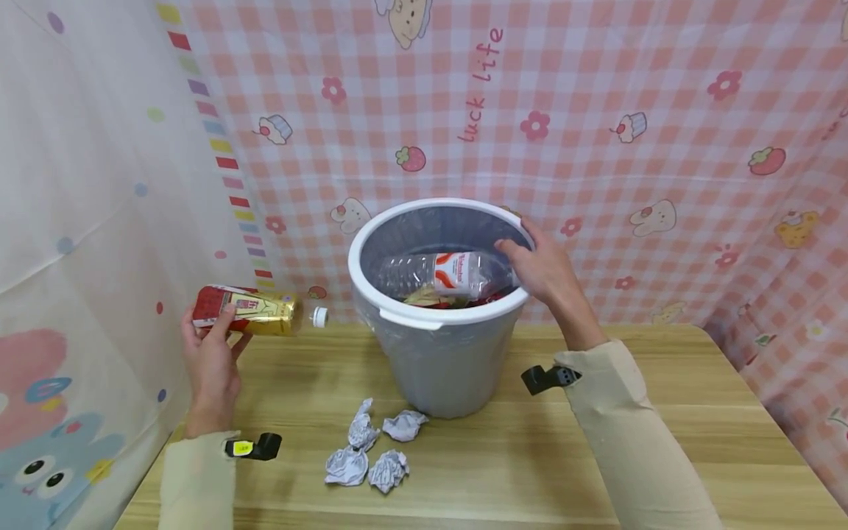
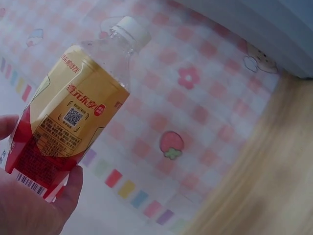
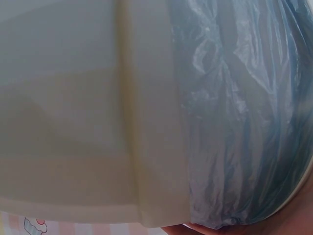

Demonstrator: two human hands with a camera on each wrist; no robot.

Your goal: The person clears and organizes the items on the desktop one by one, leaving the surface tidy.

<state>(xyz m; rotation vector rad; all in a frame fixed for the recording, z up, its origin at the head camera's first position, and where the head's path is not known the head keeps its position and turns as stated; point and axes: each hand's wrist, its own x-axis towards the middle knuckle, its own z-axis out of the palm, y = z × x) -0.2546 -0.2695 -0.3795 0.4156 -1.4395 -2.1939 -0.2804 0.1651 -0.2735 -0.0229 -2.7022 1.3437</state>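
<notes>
Left of the bag-lined bin [image 1: 450,361], above the bench [image 1: 523,471], a red-and-gold bottle [image 1: 268,313] points sideways, gripped by the left hand [image 1: 213,368]; the right hand [image 1: 546,272] holds the bin's rim [image 1: 355,259]. Inside, 1 clear bottle [image 1: 457,272] lies on other litter [image 1: 430,298]; 4 paper balls [image 1: 347,467] sit in front.

The clear bottle [image 1: 457,272] partly hides the litter [image 1: 429,297] in the bin [image 1: 453,361]. The wrist views crop the left hand [image 2: 34,203] and right hand [image 3: 289,211]; fine print on the gold bottle [image 2: 73,110] is too small to read.
</notes>
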